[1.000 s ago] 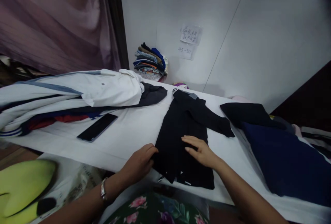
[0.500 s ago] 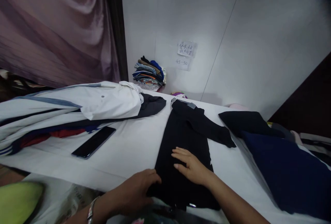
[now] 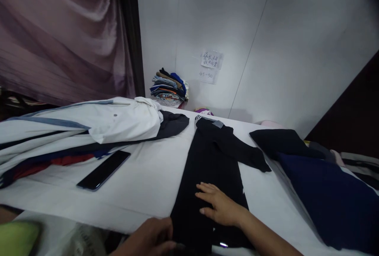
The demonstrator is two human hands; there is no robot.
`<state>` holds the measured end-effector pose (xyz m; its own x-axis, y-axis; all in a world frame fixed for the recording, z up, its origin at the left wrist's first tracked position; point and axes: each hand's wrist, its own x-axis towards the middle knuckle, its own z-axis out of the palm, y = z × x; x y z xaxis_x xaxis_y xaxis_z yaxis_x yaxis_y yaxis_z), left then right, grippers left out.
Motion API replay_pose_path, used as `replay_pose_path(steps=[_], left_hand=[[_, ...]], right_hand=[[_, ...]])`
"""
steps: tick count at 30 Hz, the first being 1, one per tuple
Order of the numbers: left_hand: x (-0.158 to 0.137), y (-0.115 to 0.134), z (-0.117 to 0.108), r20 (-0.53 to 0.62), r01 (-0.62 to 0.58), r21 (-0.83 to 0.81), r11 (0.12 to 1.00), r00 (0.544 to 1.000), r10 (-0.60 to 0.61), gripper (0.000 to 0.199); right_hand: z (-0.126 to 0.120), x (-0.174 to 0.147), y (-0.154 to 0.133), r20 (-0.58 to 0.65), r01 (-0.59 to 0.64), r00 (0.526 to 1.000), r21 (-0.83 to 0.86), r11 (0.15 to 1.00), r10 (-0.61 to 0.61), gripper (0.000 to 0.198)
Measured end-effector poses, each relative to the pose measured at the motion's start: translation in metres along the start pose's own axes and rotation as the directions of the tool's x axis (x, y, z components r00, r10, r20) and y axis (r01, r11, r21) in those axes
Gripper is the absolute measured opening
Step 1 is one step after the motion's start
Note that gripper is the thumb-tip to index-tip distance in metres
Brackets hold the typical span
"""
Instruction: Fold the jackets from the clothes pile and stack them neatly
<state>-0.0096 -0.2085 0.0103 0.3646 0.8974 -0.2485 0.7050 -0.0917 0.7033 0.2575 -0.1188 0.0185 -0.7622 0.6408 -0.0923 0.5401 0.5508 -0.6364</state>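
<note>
A black long-sleeved top [image 3: 217, 157] lies spread on the white-covered table, one sleeve angled out to the right and a white-striped trim at its far end. My right hand [image 3: 220, 205] rests flat on its near part, fingers spread. At the near left edge of the top, my left hand [image 3: 155, 237] has its fingers closed on the dark fabric; the bottom of the frame cuts part of it off. A small white mark shows near the top's lower edge.
White and dark garments [image 3: 124, 120] lie heaped at the left, with a black phone [image 3: 103, 170] before them. Folded navy clothing [image 3: 328, 197] and a black folded piece [image 3: 284, 141] are at the right. A clothes stack [image 3: 168, 86] stands against the wall under paper notes [image 3: 212, 59].
My left hand has moved down and to the left along the garment's edge. The view has tilted slightly, so things sit a little lower. My right hand stays flat on the top.
</note>
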Motion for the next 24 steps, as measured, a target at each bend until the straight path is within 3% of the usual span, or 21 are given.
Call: replay_pose_path(steps=[4,8,12,15,24], left_hand=[[0.024,0.011,-0.044,-0.204,-0.047,-0.029,0.998,0.978,0.041,0.028],[0.088,0.018,-0.076,-0.331,-0.117,-0.043,0.992,0.939,0.097,0.027],[0.174,0.014,-0.093,-0.379,-0.064,-0.199,0.978,0.925,-0.017,0.020],[0.237,0.009,-0.106,-0.391,0.007,-0.259,0.966,0.914,-0.111,0.022],[0.375,0.008,-0.139,-0.339,0.157,-0.436,0.886,0.884,-0.323,0.036]], right_hand=[[-0.016,0.014,0.002,-0.186,0.015,0.982,0.008,1.000,-0.013,0.048],[-0.034,0.045,0.007,-0.365,-0.061,0.931,-0.087,0.994,0.025,0.053],[-0.027,0.072,0.019,-0.230,-0.204,0.961,-0.202,0.958,0.156,0.065],[-0.011,0.078,0.028,-0.125,-0.212,0.975,-0.290,0.933,0.183,0.067],[-0.005,0.074,0.032,-0.128,-0.181,0.980,-0.279,0.943,0.150,0.066]])
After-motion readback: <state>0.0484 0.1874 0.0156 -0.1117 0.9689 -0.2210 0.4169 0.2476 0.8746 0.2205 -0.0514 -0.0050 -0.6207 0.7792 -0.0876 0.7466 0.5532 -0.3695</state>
